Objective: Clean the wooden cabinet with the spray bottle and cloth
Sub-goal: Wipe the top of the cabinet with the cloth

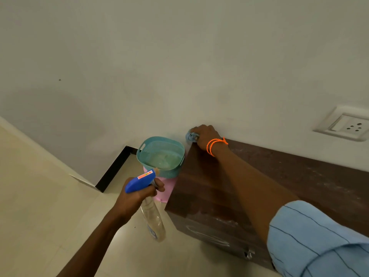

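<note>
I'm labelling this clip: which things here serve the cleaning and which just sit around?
In use:
spray bottle, gripped by left hand
cloth, held by right hand
wooden cabinet

Lying about:
teal basket
pink stool
wall socket

— What stands by the wall?
— A teal basket [161, 154] on a pink stool [164, 186], on the cream tiled floor [50, 206].
— And on the wall?
— A white socket plate [346, 123] at the right; a black skirting strip [114, 168] runs below
</note>
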